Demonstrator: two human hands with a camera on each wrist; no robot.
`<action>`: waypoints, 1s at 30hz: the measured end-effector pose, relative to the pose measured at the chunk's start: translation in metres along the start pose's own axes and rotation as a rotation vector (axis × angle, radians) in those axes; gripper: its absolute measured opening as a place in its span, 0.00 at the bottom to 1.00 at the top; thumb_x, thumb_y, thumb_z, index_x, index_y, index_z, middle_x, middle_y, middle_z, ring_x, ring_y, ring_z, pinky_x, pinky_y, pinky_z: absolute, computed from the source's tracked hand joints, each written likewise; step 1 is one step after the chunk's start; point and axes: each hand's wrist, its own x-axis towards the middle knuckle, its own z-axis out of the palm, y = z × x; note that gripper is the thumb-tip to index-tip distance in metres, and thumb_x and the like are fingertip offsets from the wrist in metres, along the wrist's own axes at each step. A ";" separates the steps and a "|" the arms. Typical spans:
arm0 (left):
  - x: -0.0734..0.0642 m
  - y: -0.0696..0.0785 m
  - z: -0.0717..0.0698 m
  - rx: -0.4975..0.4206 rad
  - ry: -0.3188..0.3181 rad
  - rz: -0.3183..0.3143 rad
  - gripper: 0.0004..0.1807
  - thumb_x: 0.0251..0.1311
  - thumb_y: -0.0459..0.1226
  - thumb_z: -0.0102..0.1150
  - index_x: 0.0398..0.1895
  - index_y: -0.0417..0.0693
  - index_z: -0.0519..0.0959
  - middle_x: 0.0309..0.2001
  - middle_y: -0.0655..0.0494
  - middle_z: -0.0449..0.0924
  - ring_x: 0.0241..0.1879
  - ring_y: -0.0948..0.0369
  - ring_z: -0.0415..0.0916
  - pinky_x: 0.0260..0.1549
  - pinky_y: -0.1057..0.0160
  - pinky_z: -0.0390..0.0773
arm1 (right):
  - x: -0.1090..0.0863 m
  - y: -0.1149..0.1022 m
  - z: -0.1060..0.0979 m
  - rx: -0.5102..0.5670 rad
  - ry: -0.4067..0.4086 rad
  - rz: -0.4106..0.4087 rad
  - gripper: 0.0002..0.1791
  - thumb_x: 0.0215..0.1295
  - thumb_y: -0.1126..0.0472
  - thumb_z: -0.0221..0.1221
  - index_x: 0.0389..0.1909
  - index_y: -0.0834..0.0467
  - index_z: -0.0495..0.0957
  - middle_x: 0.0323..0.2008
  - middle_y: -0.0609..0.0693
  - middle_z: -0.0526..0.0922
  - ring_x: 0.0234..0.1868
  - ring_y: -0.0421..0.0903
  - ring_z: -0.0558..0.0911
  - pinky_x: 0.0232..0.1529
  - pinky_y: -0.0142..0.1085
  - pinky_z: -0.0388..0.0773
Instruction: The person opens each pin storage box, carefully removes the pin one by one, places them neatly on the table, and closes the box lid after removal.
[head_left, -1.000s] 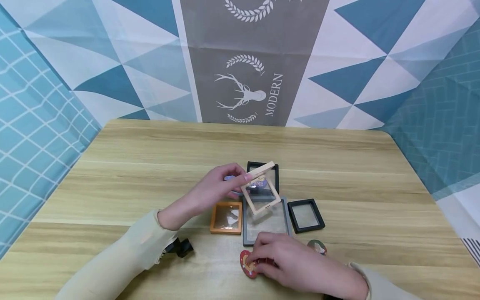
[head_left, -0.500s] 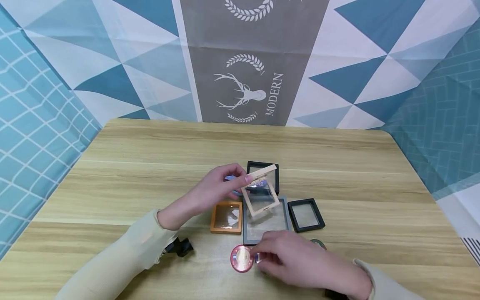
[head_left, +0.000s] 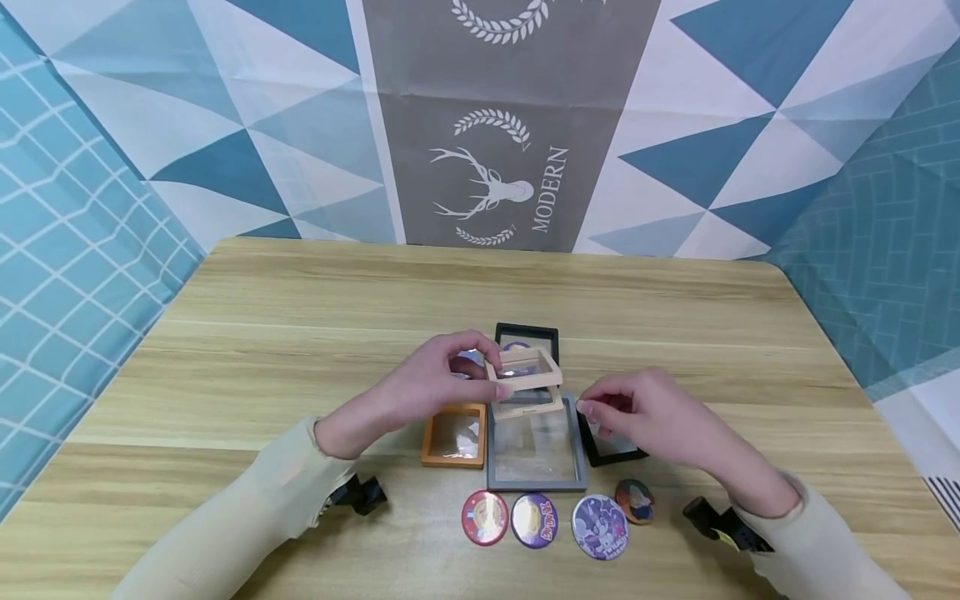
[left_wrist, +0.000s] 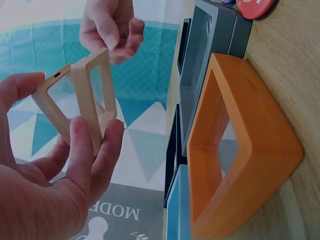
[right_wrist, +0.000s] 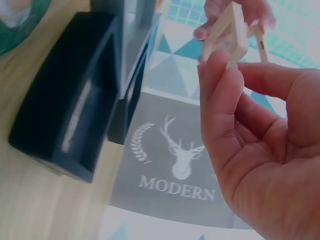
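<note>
My left hand (head_left: pixel 435 375) grips a beige hinged display frame (left_wrist: pixel 84 102) by one side, thumb on one half and fingers on the other. Its two halves stand apart at an angle, each with a clear film window, above the large grey frame (head_left: pixel 536 484). My right hand (head_left: pixel 652 417) hovers just right of the beige frame, fingers bent and nothing seen between them, over a small black frame (head_left: pixel 618 457). In front lie several round badges: a red one (head_left: pixel 484 517), a purple and white one (head_left: pixel 535 520), a purple character one (head_left: pixel 600 527) and a dark green one (head_left: pixel 635 502).
An orange frame (head_left: pixel 453 462) lies left of the grey one. Another black frame (head_left: pixel 527 327) lies behind, and a light blue frame (left_wrist: pixel 185 205) is partly hidden by my left hand. Dark wrist cameras (head_left: pixel 360 495) jut out under both sleeves. A printed cloth (head_left: pixel 495 125) hangs behind the table.
My right hand has let go of the badges at the front and moved up and right, beside the beige frame. The left hand has tilted that frame, its halves now closer together.
</note>
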 end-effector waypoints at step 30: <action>0.002 -0.004 0.006 -0.001 -0.120 0.051 0.23 0.43 0.32 0.80 0.43 0.45 0.80 0.67 0.54 0.67 0.40 0.56 0.83 0.35 0.58 0.82 | 0.013 0.005 0.025 0.642 -0.061 0.061 0.33 0.75 0.61 0.56 0.74 0.61 0.53 0.40 0.63 0.83 0.34 0.52 0.87 0.37 0.39 0.84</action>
